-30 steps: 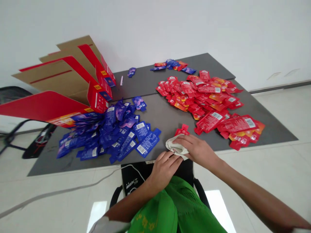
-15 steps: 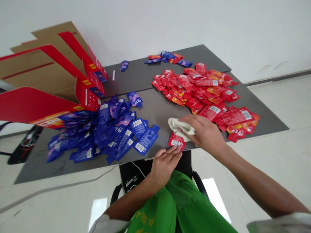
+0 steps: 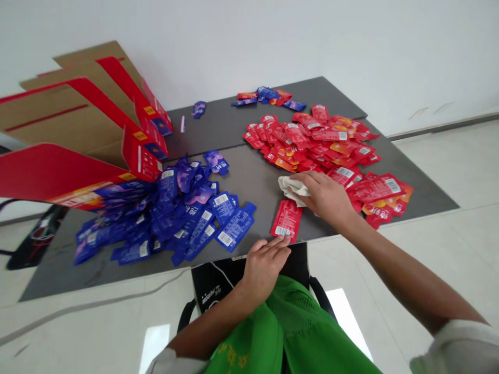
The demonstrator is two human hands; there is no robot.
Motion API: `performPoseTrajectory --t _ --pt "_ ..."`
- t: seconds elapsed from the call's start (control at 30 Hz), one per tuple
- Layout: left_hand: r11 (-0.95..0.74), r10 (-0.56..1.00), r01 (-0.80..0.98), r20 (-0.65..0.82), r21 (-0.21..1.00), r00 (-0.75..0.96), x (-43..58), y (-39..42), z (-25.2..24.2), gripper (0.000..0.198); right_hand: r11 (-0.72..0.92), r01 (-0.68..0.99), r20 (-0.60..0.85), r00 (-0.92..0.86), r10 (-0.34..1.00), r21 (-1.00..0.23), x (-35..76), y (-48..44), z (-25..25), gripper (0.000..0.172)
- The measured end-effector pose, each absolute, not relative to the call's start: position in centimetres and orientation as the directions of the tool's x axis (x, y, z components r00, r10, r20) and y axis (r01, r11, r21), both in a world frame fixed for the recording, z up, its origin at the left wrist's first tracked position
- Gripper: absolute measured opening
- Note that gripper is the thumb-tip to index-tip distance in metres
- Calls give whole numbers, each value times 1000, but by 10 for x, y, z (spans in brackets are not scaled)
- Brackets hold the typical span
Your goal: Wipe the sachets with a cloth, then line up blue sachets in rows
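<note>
Two hands at work at the near edge of a grey desk (image 3: pixel 262 179). The left hand (image 3: pixel 265 265) is flat, fingers extended and close together, gripping nothing; its fingertips rest on the near end of a red pouch (image 3: pixel 287 219). The pouch lies by itself at the desk's front edge, barcode end toward the person. The right hand (image 3: pixel 325 197) is closed, fingers curled around a bunched white cloth (image 3: pixel 293 188) at the pouch's far end; whether the cloth touches the pouch or hangs just above it is hard to tell from this angle.

To the right and beyond lies the red pile (image 3: pixel 312 143), with further red pouches (image 3: pixel 376 189) at its near side. To the left, the blue pile (image 3: pixel 167 208) spreads in front of open boxes (image 3: pixel 146 156), some of its pouches reaching the near edge. Along the back of the desk are a pale stick (image 3: pixel 182 124), a small blue packet (image 3: pixel 198 109) and a mixed group (image 3: pixel 268 95) of red and blue packets.
</note>
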State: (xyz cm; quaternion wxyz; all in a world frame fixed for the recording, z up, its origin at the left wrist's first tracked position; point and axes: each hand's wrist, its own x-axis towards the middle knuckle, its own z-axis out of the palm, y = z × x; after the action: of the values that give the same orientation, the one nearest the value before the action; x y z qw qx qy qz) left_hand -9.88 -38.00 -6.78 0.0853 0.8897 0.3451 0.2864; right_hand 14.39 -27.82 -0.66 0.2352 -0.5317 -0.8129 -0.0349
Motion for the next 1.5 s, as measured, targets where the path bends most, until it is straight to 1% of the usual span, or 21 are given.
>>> performPoseTrajectory --t 0.07,0.1,0.13,0.2,0.23,0.3,0.37,0.5,0.63,0.7,0.77,0.83,0.93,1.03,1.13,1.23,1.33,1.4,1.43,1.5 --pt "-749 660 564 458 347 595 -98 -380 -68 22 454 858 508 -289 811 -238 138 -299 2 41" --pt "-752 657 562 464 344 594 -98 -380 -68 22 481 838 524 -298 798 -256 134 -313 3 42" --pt "-752 656 565 467 339 594 -97 -381 -67 22 520 813 502 -345 793 -262 129 -327 3 43" --pt "-748 659 577 465 328 591 -96 -381 -67 23 595 757 413 -468 782 -269 118 -352 -4 42" --pt "-745 662 583 460 324 592 -96 -381 -66 24 613 735 371 -504 780 -292 114 -360 -9 41" --pt "-742 667 586 456 327 590 -96 -381 -65 26 599 726 320 -511 798 -337 110 -364 -21 40" --pt "-746 662 572 465 340 588 -96 -380 -63 25 560 749 302 -475 827 -354 112 -356 -31 41" --pt "-753 656 558 454 348 602 -98 -380 -64 28 510 807 310 -424 851 -298 125 -318 -37 42" --pt "-751 659 566 438 341 611 -99 -382 -66 29 448 854 361 -343 867 -264 133 -297 -29 36" --pt "-753 657 563 435 341 616 -99 -382 -62 27 422 861 431 -280 858 -283 133 -302 -21 36" --pt "-748 663 558 430 359 613 -98 -381 -53 19 402 847 522 -181 834 -347 130 -319 -11 37" --pt "-720 693 568 425 398 582 -95 -375 -40 17 388 820 586 -81 806 -420 127 -342 -3 36" --pt "-642 765 628 421 439 488 -84 -356 -20 17 365 783 620 33 784 -504 124 -381 -4 31" --pt "-552 824 741 388 382 413 -66 -328 -11 17 283 734 569 169 805 -617 125 -412 -18 24" --pt "-470 868 831 324 296 376 -46 -303 -15 32 181 682 485 285 827 -709 127 -432 -38 21" --pt "-436 890 865 262 249 374 -32 -288 -23 47 114 618 398 344 850 -778 129 -443 -54 24" --pt "-414 905 883 201 222 374 -28 -282 -30 51 94 573 352 358 865 -814 130 -449 -64 26" --pt "-398 917 882 143 254 373 -29 -277 -34 51 100 550 341 356 870 -829 130 -451 -69 25" --pt "-385 923 875 110 293 369 -30 -275 -35 52 108 539 340 353 872 -836 130 -451 -71 25" --pt "-359 927 835 56 416 370 -32 -270 -37 53 123 521 338 341 877 -845 132 -452 -75 25"
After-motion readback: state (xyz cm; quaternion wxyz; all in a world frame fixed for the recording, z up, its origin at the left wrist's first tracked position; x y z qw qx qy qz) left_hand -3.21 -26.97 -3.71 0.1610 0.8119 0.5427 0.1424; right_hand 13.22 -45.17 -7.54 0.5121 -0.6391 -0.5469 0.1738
